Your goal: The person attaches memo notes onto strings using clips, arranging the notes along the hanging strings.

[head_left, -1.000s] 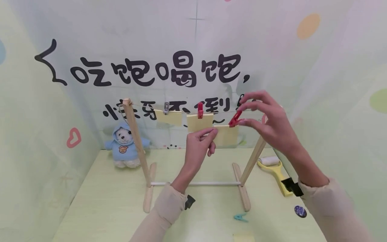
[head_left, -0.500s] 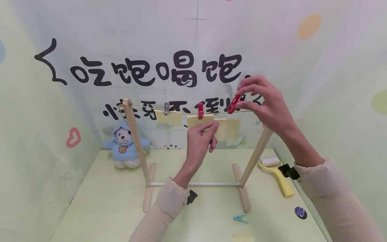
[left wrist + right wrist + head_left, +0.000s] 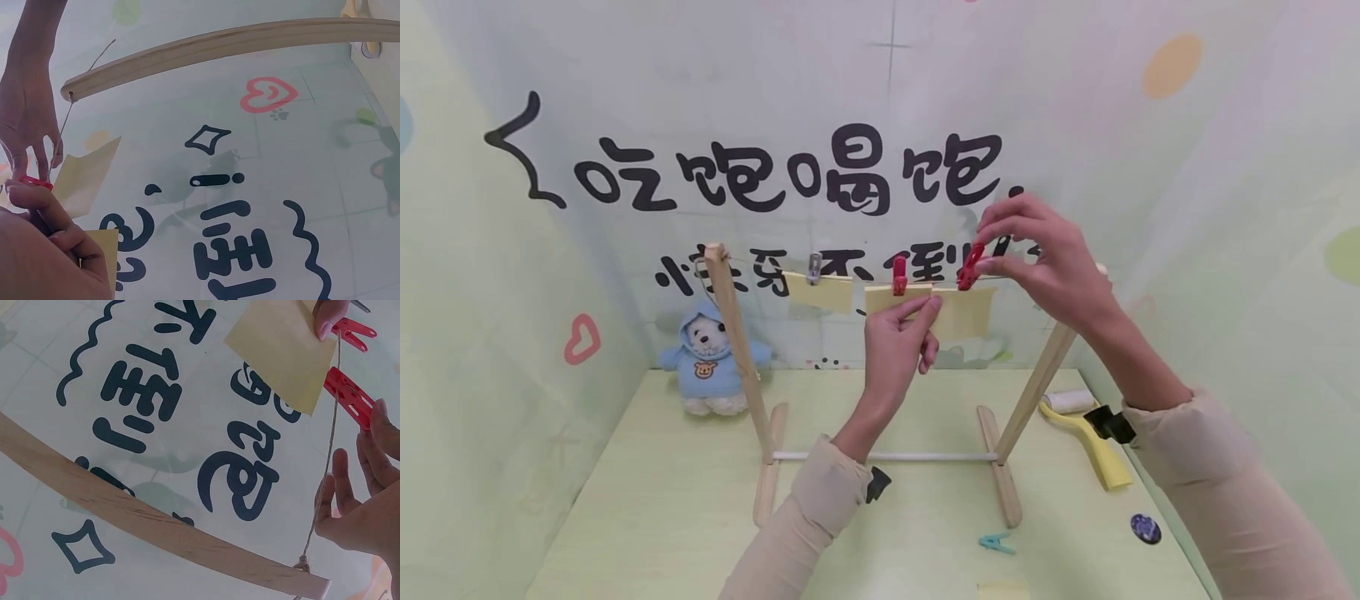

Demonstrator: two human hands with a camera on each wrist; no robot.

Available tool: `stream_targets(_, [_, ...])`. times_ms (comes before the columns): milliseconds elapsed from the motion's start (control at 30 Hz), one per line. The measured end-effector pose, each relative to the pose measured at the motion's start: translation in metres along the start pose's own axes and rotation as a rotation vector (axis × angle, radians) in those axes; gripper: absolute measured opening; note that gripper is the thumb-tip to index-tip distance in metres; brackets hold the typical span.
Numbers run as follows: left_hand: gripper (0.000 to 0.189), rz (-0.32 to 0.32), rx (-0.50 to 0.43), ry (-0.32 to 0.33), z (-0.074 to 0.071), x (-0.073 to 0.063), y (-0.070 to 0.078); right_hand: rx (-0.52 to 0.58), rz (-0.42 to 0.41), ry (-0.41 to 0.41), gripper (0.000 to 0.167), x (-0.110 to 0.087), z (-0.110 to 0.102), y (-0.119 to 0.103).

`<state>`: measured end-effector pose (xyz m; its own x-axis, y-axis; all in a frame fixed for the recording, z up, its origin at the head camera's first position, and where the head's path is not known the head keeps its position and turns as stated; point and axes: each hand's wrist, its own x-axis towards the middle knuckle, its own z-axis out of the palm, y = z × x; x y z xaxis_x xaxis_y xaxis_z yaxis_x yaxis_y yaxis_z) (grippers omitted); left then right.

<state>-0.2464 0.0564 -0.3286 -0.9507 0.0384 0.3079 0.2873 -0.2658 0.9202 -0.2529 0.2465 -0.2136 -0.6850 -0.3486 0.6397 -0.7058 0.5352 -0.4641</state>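
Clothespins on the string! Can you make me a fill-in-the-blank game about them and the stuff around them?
1. The right hand pinches a ____ clothespin.
2. The left hand holds paper that is pale ____.
3. The string runs between two posts made of ____.
4. The plush toy is dressed in ____.

Missing words: red; yellow; wood; blue.
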Motion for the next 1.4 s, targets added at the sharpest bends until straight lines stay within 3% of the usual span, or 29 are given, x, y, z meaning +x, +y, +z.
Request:
stream_targets(667, [0.03, 0.005, 0.015, 0.001, -0.001, 0.001, 0.003, 0.012, 0.008, -0.053, 0.02, 0.0, 0.01, -0.001])
stream_targets(967, [0.029, 0.003, 0.041, -0.026, 0.0, 0.001, 0.004, -0.05, 0.062, -0.086, 0.034, -0.002, 0.007, -0.003])
stream_targets(1100, [0.031, -0.003, 0.051, -0.028, 0.001, 0.0, 0.004, -0.064, 0.047, -0.091, 0.043, -0.005, 0.006, -0.002])
stream_targets(1267, [0.033, -0.013, 0.055, -0.019, 0.001, 0.0, 0.002, -0.084, 0.003, -0.024, 0.046, -0.018, 0.003, -0.008])
stream_targets(1400, [0.034, -0.023, 0.048, -0.016, 0.002, -0.001, 0.001, -0.102, -0.056, 0.061, 0.043, -0.043, -0.002, -0.017])
